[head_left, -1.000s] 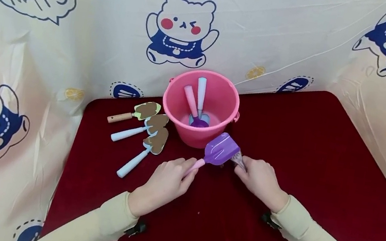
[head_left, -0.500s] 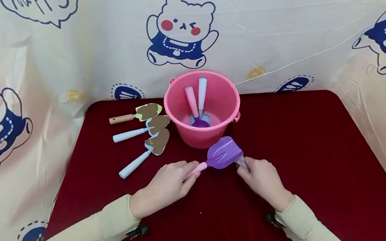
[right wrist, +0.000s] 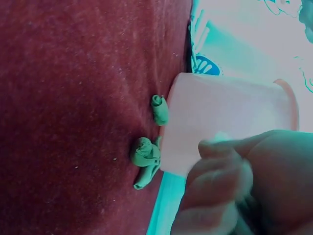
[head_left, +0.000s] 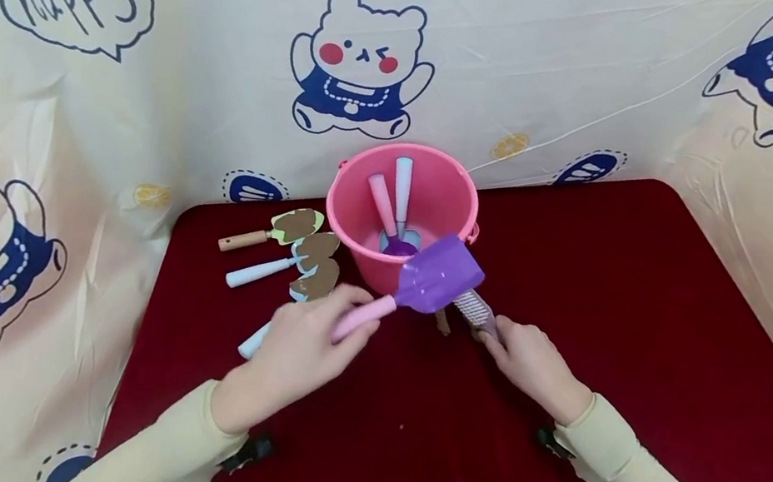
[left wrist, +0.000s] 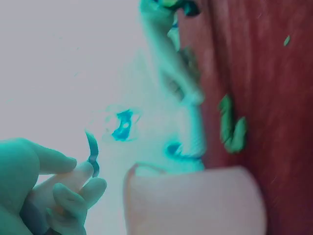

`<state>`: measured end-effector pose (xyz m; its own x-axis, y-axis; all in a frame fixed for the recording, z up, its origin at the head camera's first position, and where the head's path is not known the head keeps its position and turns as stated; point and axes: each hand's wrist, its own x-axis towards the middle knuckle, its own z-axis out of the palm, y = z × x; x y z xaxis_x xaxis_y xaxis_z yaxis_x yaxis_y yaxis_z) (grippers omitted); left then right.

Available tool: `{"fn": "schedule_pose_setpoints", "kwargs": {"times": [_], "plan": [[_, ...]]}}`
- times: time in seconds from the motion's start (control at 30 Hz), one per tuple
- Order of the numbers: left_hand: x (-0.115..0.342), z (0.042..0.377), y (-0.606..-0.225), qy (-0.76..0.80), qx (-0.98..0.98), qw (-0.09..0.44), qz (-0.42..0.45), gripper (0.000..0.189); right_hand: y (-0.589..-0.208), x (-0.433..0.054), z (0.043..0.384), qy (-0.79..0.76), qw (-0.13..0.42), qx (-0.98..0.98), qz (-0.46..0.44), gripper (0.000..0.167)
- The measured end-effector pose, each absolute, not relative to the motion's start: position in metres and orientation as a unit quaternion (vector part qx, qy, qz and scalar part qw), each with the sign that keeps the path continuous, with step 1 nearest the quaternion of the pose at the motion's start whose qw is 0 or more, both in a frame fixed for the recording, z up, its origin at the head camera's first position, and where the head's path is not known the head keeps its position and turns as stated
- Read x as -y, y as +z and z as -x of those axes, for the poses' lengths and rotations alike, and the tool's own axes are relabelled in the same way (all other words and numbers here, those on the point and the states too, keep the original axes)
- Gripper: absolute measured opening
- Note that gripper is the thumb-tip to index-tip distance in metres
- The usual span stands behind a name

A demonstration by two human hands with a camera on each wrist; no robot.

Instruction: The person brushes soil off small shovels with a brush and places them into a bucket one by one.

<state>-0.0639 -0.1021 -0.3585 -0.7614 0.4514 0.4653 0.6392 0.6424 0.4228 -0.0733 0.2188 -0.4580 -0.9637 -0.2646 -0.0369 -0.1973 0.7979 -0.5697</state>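
Note:
My left hand grips the pink handle of a purple toy shovel, its blade raised before the bucket's front rim. In the left wrist view that shovel appears nearly edge-on. My right hand holds a greyish-purple handled tool, apparently a brush, with pale rows along its head. The brush head sits just behind and below the shovel blade; whether they touch I cannot tell. Brown clay-like pieces lie under it on the cloth. Tinted green, curled rolls and a lump lie against the bucket's base.
The pink bucket holds a pink-handled shovel and a light-blue-handled tool. Left of it lie a wooden-handled trowel and two light-blue-handled trowels, with brown stuff on their blades. A printed curtain surrounds the red-covered table.
My left hand has lifted the shovel up and leftward, now covering part of the nearest trowel. More of the brush head and a brown piece beneath it show. My right hand has barely moved.

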Motion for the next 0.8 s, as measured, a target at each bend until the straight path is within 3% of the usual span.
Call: {"fn": "schedule_pose_setpoints", "kwargs": {"times": [0.13, 0.33, 0.8], "plan": [[0.110, 0.079, -0.335, -0.320, 0.895, 0.147, 0.275, 0.029, -0.454, -0.217, 0.070, -0.260, 0.025, -0.957, 0.126, 0.025], [0.112, 0.107, -0.313, -0.330, 0.910, 0.088, 0.234, 0.019, -0.451, -0.216, 0.063, -0.263, 0.036, -0.958, 0.110, 0.038], [0.080, 0.160, -0.316, -0.284, 0.939, 0.011, 0.195, 0.022, -0.455, -0.215, 0.055, -0.271, 0.041, -0.957, 0.092, 0.042]]}}
